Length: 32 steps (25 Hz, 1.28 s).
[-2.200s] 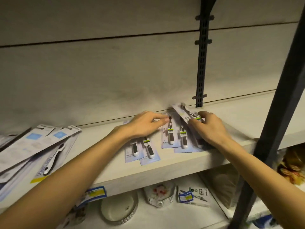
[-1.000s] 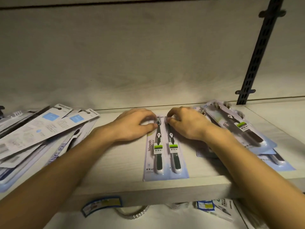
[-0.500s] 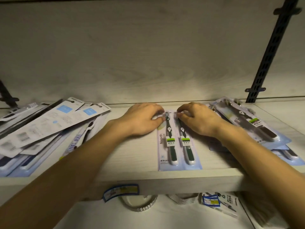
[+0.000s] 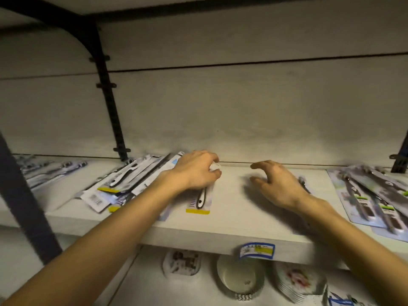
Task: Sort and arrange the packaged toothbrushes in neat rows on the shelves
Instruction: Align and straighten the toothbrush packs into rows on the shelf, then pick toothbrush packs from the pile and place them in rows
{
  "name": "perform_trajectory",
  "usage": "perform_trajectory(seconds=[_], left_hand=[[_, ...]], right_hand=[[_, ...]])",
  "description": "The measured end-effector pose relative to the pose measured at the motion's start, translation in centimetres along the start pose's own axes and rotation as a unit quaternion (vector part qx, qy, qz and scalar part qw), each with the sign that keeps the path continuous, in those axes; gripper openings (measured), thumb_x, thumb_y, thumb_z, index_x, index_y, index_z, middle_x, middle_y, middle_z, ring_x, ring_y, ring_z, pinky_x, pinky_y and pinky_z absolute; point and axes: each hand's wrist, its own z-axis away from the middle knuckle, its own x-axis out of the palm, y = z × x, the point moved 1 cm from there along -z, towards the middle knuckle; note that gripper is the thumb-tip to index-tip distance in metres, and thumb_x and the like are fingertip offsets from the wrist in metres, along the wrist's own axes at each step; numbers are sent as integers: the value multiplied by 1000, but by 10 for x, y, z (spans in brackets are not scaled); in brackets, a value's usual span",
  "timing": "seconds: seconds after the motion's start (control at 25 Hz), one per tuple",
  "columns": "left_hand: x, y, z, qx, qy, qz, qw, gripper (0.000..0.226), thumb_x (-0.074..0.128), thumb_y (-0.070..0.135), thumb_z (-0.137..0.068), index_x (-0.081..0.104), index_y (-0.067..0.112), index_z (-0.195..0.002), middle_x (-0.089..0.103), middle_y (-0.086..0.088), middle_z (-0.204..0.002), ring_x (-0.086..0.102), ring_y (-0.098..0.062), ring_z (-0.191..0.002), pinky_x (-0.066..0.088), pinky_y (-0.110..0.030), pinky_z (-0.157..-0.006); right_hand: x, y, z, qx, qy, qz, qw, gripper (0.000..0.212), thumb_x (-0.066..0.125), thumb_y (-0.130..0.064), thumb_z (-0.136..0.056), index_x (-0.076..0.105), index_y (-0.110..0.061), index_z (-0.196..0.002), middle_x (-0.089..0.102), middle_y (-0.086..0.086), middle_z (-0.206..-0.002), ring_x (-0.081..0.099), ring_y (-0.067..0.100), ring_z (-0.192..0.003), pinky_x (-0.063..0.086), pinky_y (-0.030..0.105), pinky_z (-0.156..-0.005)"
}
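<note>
My left hand (image 4: pixel 194 171) grips the top end of a single toothbrush pack with a yellow bottom strip (image 4: pixel 199 203), which lies lengthwise on the pale shelf (image 4: pixel 231 217). To its left is a messy pile of white and blue toothbrush packs (image 4: pixel 130 180). My right hand (image 4: pixel 276 184) hovers over bare shelf with its fingers spread and loosely bent, holding nothing. It partly hides a twin pack (image 4: pixel 305 186) behind it. A stack of blue twin packs (image 4: pixel 371 197) lies at the right end.
More packs (image 4: pixel 44 171) lie at the far left. A black slotted upright (image 4: pixel 110 111) runs up the back wall and a dark post (image 4: pixel 26 206) crosses the left foreground. Below the price tag (image 4: pixel 257 250) are a bowl (image 4: pixel 239 277) and stacked plates (image 4: pixel 300 281).
The view swung left. Both hands left the twin pack in the middle of the shelf. My left hand moved to the yellow-strip pack beside the left pile, and my right hand came off the packs.
</note>
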Motion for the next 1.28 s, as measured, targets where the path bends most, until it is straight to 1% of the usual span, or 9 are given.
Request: perform_trajectory(seconds=[0.2,0.4,0.56,0.68,0.88,0.96,1.04,1.16,1.28], left_hand=[[-30,-83,34,-93,25,-21,995,43,55,48,-95,58,26,-132,56,-3,-140,51,-27,-131,41,-36,-100],[-39,-163,63,-196,35,36,979,51,55,55,-93,58,26,-134,59,-6,-140,56,-29,-126,47,-37,-96],[-24,-194,80,-206,6,58,977,52,52,58,-95,58,24,-134,59,-5,-139,57,-28,-123,49,-37,-94],[-13,-203,85,-196,8,77,978,59,48,62,-96,55,21,-138,58,-4,-141,57,-27,-123,48,-36,-92],[-10,-203,83,-170,-11,69,983,63,54,66,-91,59,16,-129,58,-3,-134,58,-25,-118,49,-37,-90],[-9,-206,81,-175,-14,74,982,63,56,69,-88,61,17,-124,61,-1,-127,60,-24,-112,50,-35,-85],[-6,-210,79,-180,-10,78,981,57,58,71,-84,65,20,-109,67,1,-111,63,-22,-98,50,-33,-74],[-5,-214,76,-201,0,100,974,52,63,71,-79,63,20,-87,68,1,-90,65,-22,-86,42,-31,-61],[-6,-214,75,-218,2,127,968,48,67,67,-78,57,20,-82,62,4,-86,64,-22,-87,40,-31,-61]], right_hand=[[30,-61,-13,-7,-16,-48,999,46,59,-31,-95,53,-18,-139,55,7,-141,48,26,-131,40,36,-106],[59,-127,-21,-11,-30,-70,997,56,58,-38,-94,47,-17,-145,52,5,-145,46,24,-134,40,34,-106],[78,-169,-28,29,-27,-65,997,68,55,-62,-89,48,-19,-141,59,5,-138,54,27,-126,47,38,-99],[90,-195,-30,62,-25,-2,998,86,46,-82,-81,49,-19,-140,59,8,-136,53,30,-123,45,39,-98],[95,-204,-25,68,-10,5,998,106,45,-95,-66,46,-20,-142,54,3,-135,55,25,-117,47,39,-95],[93,-202,-22,67,-21,-13,997,103,53,-91,-66,46,-21,-141,53,0,-135,55,23,-118,48,38,-97],[92,-198,-20,54,-9,-23,998,90,56,-86,-68,55,-24,-133,59,-3,-130,59,21,-115,51,38,-95],[87,-194,-10,-13,48,31,998,59,45,-74,-83,65,-21,-100,68,-6,-103,65,18,-93,54,37,-80],[75,-187,0,-57,130,89,986,52,32,-61,-97,65,-22,-98,70,-3,-96,64,23,-87,51,39,-73]])
